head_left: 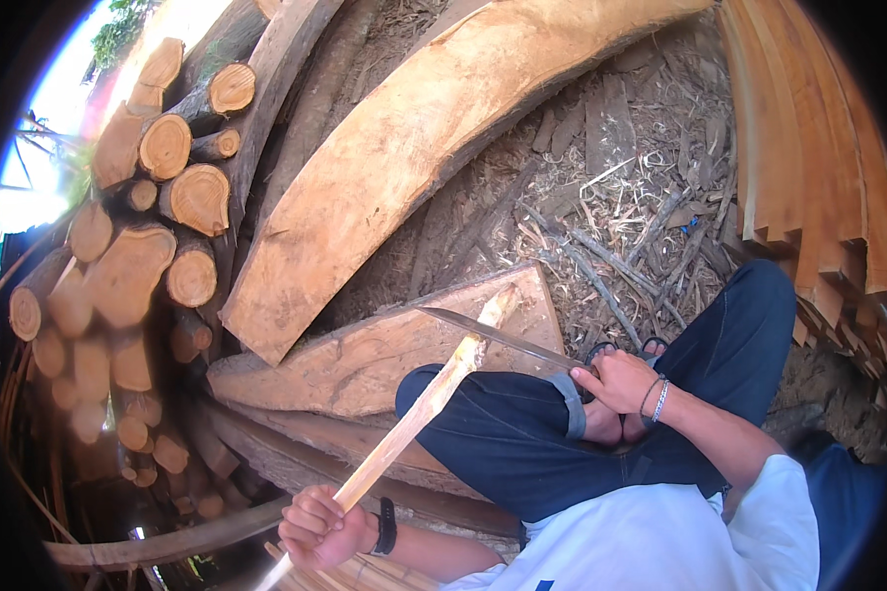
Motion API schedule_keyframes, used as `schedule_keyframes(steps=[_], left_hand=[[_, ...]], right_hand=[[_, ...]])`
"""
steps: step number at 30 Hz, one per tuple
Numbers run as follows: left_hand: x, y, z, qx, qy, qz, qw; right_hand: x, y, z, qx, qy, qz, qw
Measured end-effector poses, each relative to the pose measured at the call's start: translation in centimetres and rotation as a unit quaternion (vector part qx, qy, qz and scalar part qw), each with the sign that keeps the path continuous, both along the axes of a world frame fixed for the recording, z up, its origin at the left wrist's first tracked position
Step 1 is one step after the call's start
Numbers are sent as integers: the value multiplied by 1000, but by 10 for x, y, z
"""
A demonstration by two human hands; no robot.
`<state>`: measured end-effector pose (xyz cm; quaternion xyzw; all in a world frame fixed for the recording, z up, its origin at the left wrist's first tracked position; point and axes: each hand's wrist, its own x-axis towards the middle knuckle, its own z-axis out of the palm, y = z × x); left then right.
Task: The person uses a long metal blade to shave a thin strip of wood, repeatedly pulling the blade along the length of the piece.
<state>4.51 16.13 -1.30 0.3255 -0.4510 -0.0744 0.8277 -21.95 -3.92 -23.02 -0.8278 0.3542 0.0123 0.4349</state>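
My left hand (317, 525) is wrapped round the lower part of a long, pale peeled stick (404, 433). The stick slants up and to the right, its knotty upper end over a flat wooden slab (365, 369). In my right hand (621, 381) is the handle of a long-bladed knife (508, 340), mostly covered by my fingers. Its blade points left and lies across the stick near the knot; whether it cuts into the wood I cannot tell.
A large curved plank (404, 148) lies beyond the slab. Cut logs (195, 197) are stacked at the left, and long sawn boards (808, 138) at the upper right. Shavings and twigs (611, 251) cover the ground ahead. My bent legs (503, 443) are close under the knife.
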Motion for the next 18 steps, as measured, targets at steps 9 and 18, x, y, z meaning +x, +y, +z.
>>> schedule_keyframes(steps=[9, 18], left_hand=[[-2, -5, 2, 2, -12, -4, 1000], [-2, -2, 0, -3, -21, 16, 1000]], right_hand=[[-1, 4, 14, 88, 17, 1, 996], [-3, 9, 10, 116, 10, 3, 993]])
